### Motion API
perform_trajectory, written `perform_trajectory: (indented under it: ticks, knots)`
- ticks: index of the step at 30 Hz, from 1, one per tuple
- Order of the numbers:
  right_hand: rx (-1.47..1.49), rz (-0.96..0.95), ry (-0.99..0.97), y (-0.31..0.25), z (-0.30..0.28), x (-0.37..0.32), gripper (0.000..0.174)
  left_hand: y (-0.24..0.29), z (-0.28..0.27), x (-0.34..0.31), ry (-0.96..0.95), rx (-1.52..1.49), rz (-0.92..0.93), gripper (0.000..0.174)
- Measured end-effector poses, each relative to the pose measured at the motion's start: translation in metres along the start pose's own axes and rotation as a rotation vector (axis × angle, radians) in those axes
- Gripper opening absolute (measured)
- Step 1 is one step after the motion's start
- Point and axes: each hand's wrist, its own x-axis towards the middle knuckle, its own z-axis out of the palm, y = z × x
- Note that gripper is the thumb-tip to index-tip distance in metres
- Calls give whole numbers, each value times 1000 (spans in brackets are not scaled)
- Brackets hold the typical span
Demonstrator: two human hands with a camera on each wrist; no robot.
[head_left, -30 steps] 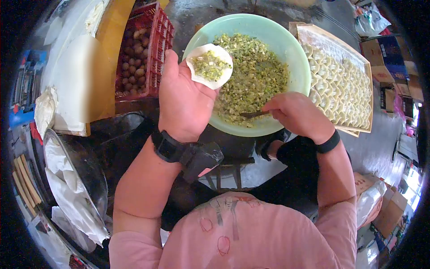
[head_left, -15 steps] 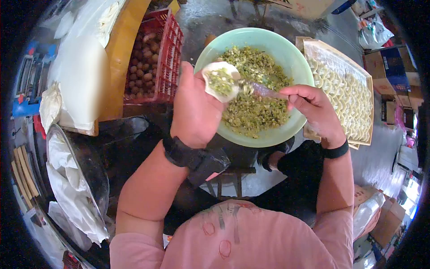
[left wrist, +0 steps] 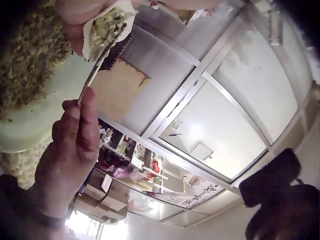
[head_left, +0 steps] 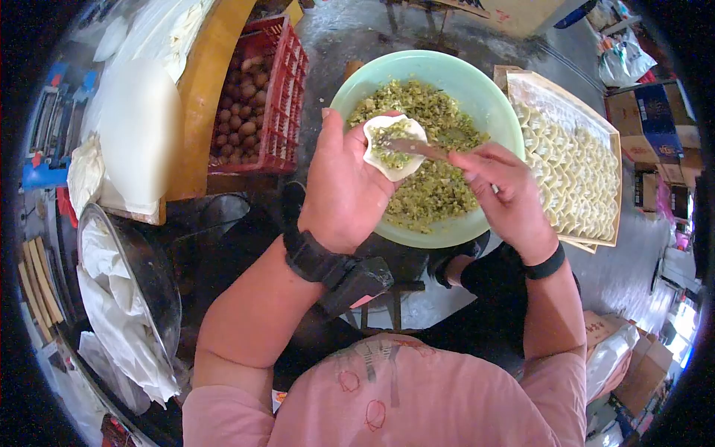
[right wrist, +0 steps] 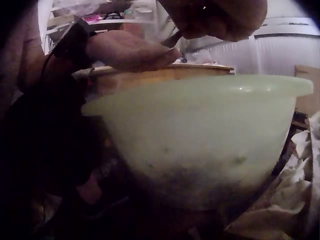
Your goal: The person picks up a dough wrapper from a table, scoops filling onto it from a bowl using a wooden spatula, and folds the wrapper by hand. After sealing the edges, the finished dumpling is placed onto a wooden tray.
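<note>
On my left hand (head_left: 344, 192), palm up with the thumb held out, lies a round dumpling wrapper (head_left: 401, 173) carrying chopped green and white filling. My right hand (head_left: 508, 200) pinches the handle of a flat spatula (head_left: 421, 148), whose blade lies on the filling in the wrapper. The left wrist view shows the spatula (left wrist: 94, 75) edge-on, its tip at the cupped wrapper (left wrist: 128, 10). Both hands are over a pale green bowl (head_left: 495, 97) of loose filling (head_left: 432, 205). The right wrist view shows the bowl (right wrist: 200, 135) from the side.
Right of the bowl, a wooden tray (head_left: 617, 179) holds rows of folded dumplings (head_left: 570, 175). A red plastic crate (head_left: 292, 89) of round brown items stands to the left, beside a table (head_left: 195, 112). A metal basin with white cloth (head_left: 112, 298) sits lower left.
The right hand has brought the spatula up from the bowl's filling to the wrapper. The left hand and wrapper have shifted right in view, and the wrapper is now more cupped.
</note>
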Motion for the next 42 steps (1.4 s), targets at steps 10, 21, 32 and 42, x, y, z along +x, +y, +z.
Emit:
perform_trajectory:
  ticks: [10, 21, 32, 42]
  knots:
    - [56, 61, 73, -10, -3, -6, 24, -2, -4, 0, -44, -3, 4, 68]
    - [-36, 124, 161, -7, -10, -10, 20, -3, -5, -1, -12, -2, 22, 65]
    - [-62, 28, 110, -9, 2, -15, 24, -3, -2, 0, -18, -10, 24, 74]
    - [58, 66, 132, -8, -3, -18, 23, 0, -2, -1, -25, -31, 25, 78]
